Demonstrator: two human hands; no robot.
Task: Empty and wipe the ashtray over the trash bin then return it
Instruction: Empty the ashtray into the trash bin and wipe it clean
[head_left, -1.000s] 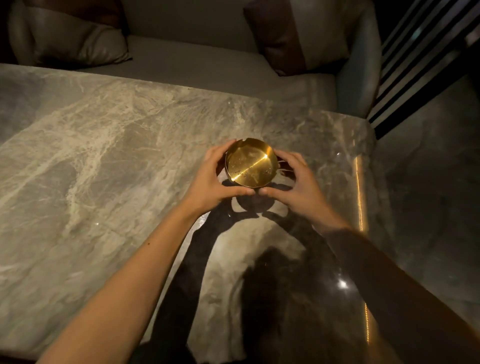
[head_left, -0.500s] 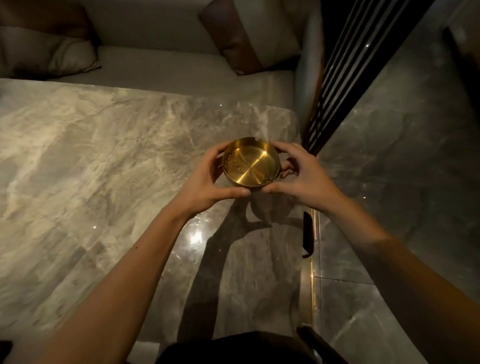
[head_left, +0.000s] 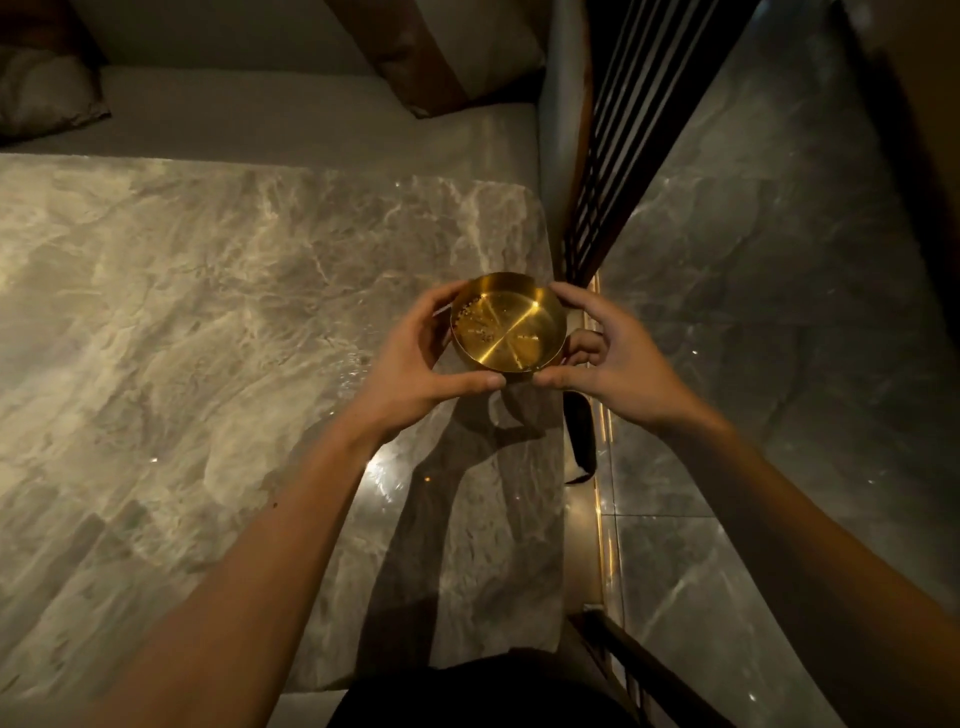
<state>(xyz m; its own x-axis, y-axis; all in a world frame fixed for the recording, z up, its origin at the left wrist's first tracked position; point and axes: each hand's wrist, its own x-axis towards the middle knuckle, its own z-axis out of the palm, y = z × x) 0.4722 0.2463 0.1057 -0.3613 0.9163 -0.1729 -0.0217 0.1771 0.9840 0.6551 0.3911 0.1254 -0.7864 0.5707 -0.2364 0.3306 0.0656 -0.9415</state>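
A round gold metal ashtray (head_left: 511, 322) is held in the air above the right edge of the marble table (head_left: 208, 338). Small crumbs of ash lie on its inner left side. My left hand (head_left: 415, 358) grips its left rim with thumb under the near edge. My right hand (head_left: 608, 353) grips the right rim, fingers curled around the far side. No trash bin is in view.
A grey sofa seat (head_left: 311, 119) with cushions (head_left: 457, 52) runs along the table's far side. A dark slatted screen (head_left: 623, 140) stands at the right of the table. Polished stone floor (head_left: 779, 364) lies to the right, with a lit strip (head_left: 602, 441) along the table's edge.
Both hands have carried the ashtray rightward to the table's right edge. The view has swung right, so more floor shows.
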